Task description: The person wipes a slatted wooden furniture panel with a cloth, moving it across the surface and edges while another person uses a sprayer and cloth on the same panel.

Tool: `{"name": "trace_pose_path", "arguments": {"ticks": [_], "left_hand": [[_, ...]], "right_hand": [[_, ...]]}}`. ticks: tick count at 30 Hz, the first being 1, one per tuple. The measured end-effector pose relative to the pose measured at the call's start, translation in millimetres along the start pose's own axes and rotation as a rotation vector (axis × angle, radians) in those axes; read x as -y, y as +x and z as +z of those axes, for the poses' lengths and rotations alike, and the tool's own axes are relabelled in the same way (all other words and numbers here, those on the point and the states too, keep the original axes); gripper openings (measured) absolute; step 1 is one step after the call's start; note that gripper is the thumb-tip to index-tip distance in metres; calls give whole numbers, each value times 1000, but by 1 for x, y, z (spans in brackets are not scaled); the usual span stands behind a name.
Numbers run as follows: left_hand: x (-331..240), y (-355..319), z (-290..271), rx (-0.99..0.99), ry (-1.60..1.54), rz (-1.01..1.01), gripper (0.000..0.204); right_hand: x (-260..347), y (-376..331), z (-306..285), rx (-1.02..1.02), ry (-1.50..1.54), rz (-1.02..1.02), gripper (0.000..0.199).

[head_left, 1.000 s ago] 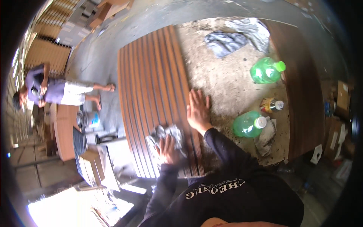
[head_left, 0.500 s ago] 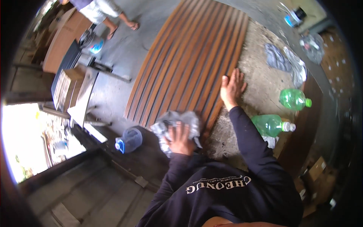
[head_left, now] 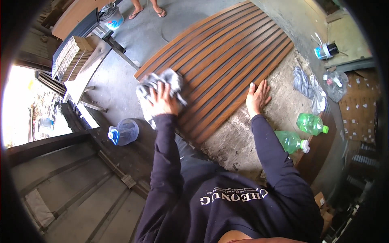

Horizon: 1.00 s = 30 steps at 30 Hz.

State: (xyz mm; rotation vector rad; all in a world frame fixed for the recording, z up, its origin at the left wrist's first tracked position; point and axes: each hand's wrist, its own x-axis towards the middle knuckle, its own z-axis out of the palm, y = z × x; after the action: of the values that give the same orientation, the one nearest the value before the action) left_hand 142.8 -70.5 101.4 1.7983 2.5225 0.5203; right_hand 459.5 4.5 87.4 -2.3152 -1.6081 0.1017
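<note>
A brown slatted wooden panel [head_left: 227, 52] with dark grooves lies in front of me, running away to the upper right. My left hand [head_left: 164, 102] is closed over a bunched grey-and-white cloth [head_left: 174, 83] at the panel's near left edge, part of the cloth hanging past it. The panel's right edge is touched by my right hand [head_left: 258, 98], which is open, its fingers stretched out. Beneath the panel's right side shows a rough, stained concrete-coloured surface [head_left: 239, 150].
Two green plastic bottles [head_left: 311, 123] lie right of my right forearm; rags [head_left: 304, 83] are beyond them. A clear bottle with a blue cap [head_left: 126, 131] sits at left. Stacked wooden pieces [head_left: 75, 56] rest on a bench. A person's feet [head_left: 160, 11] and a bucket [head_left: 111, 17] are far off.
My left hand has moved the cloth left and farther away along the panel's near end. My right hand stays on the right edge. The view has shifted, and the panel appears turned.
</note>
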Motion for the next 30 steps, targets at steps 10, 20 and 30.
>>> {"name": "trace_pose_path", "arguments": {"ticks": [10, 20, 30], "left_hand": [[-41, -112, -67, 349, -383, 367, 46], [-79, 0, -128, 133, -343, 767, 72], [108, 137, 63, 233, -318, 104, 47]], "right_hand": [[-33, 18, 2, 68, 129, -111, 69], [20, -120, -108, -81, 1196, 61, 68], [173, -127, -48, 122, 458, -315, 64]]}}
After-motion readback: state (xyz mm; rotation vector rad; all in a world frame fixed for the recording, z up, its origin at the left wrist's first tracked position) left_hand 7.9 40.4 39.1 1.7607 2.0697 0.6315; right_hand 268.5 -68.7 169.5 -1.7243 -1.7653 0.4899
